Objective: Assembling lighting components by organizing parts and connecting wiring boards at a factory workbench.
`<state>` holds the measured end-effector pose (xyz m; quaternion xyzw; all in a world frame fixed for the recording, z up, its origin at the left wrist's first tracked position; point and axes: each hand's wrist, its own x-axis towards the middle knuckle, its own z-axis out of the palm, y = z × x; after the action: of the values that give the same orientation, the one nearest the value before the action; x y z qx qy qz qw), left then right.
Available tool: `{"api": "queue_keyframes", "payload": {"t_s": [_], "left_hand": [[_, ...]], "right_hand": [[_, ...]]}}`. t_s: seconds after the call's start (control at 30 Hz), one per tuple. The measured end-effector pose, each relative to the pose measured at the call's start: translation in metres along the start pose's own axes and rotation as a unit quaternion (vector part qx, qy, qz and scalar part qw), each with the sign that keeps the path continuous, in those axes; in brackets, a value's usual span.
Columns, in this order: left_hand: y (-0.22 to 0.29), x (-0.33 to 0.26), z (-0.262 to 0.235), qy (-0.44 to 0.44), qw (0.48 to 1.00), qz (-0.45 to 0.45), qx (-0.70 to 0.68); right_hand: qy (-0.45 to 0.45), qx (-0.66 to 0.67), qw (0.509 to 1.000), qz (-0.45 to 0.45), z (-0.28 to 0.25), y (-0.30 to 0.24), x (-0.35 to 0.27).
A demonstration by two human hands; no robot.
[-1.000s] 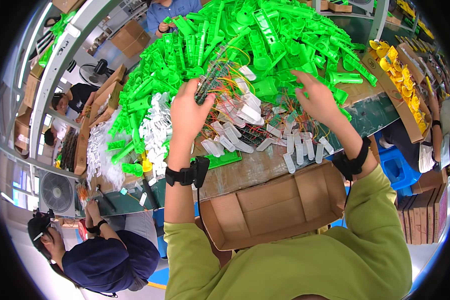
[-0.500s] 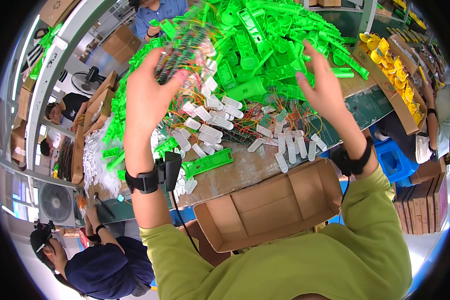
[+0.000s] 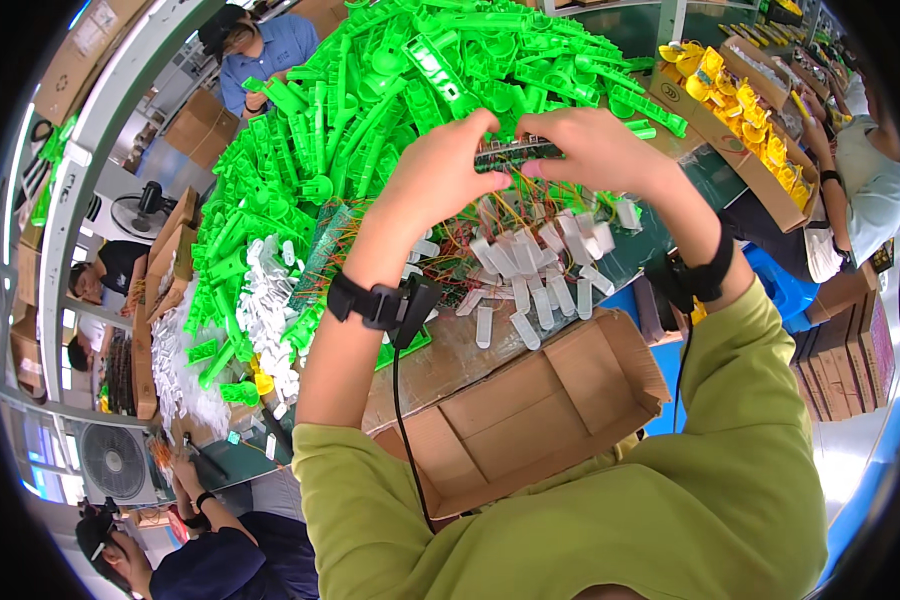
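My left hand point(image 3: 430, 175) and my right hand point(image 3: 600, 150) are closed on opposite ends of a row of green circuit boards point(image 3: 515, 154), fingers above and thumbs below. Thin red, yellow and green wires point(image 3: 460, 235) trail beneath the boards. White plastic tabs point(image 3: 510, 255) dangle from the wires, some smeared by motion. Behind my hands rises a big heap of bright green plastic shells point(image 3: 390, 90). A second batch of circuit boards point(image 3: 320, 250) with wires lies against the heap, left of my left forearm.
A cardboard box point(image 3: 520, 420) sits at the table's near edge, before my body. White pieces point(image 3: 270, 290) are piled at the left. Yellow parts fill a carton point(image 3: 740, 120) at the right. Co-workers are at the left and right, one in a blue shirt point(image 3: 270, 60) at the far side.
My left hand has let go of the blurred board bundle it held, which now lies farther left. My right hand, open before, has come inward, and both hands now grip another row of boards.
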<state>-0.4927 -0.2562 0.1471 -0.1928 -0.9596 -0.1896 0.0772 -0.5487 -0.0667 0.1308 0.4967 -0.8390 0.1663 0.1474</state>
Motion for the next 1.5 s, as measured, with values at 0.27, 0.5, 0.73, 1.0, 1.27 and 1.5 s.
{"api": "queue_keyframes", "payload": {"t_s": [0.27, 0.5, 0.73, 1.0, 1.27, 1.5], "left_hand": [[-0.043, -0.026, 0.03, 0.234, 0.972, -0.031, -0.003], [-0.056, -0.021, 0.031, 0.138, 0.93, -0.057, -0.335], [-0.045, -0.03, 0.04, 0.046, 0.887, -0.154, -0.433], [-0.05, -0.032, 0.077, 0.208, 0.954, -0.181, -0.116], [-0.053, -0.035, 0.087, 0.191, 0.932, -0.199, -0.236], [-0.044, -0.041, 0.086, 0.133, 0.951, -0.245, -0.131]], "right_hand": [[0.032, 0.122, 0.984, 0.126, 0.042, 0.04, -0.012], [-0.038, 0.208, 0.973, 0.093, 0.023, 0.026, -0.008], [-0.048, 0.245, 0.966, 0.064, 0.035, 0.022, -0.022], [-0.097, 0.258, 0.956, 0.104, 0.054, 0.02, -0.02], [-0.038, 0.262, 0.958, 0.108, 0.073, 0.036, -0.034], [-0.038, 0.199, 0.963, 0.176, 0.07, 0.007, -0.023]]}}
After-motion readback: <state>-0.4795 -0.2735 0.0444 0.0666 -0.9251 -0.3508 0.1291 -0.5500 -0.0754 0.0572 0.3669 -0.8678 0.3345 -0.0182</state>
